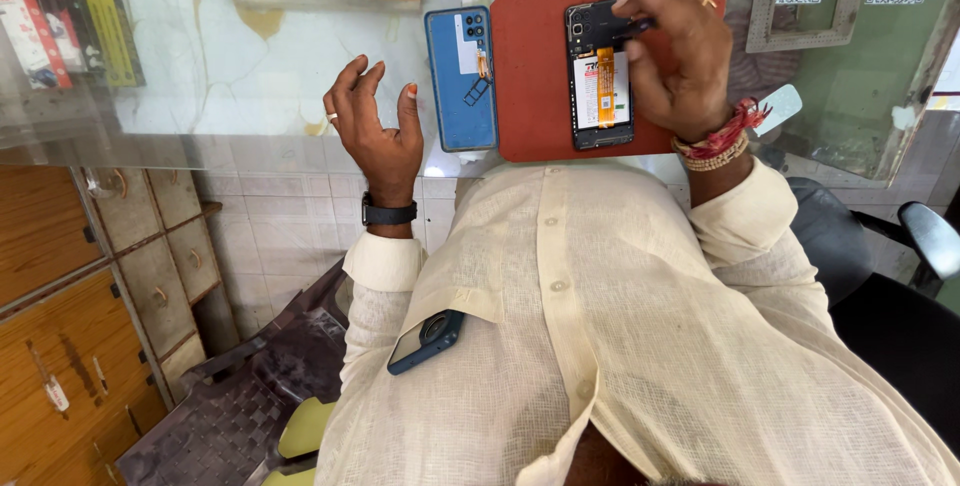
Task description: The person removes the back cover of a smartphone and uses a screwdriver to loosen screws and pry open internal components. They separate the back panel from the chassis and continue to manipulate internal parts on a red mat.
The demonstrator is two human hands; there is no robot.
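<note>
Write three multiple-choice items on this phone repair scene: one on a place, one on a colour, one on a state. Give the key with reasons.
1. Where does the opened phone lie?
A. On the red mat
B. On the chair seat
C. In the shirt pocket

2. What colour is the detached back cover beside the mat?
A. Green
B. Blue
C. White

3. How is the left hand?
A. Gripping a screwdriver
B. Pressing on the cover
C. Raised, holding nothing

Key: 1 A, the phone rests on the mat under the right hand; 2 B, the cover is plainly blue; 3 C, its fingers are spread above the glass counter.
</note>
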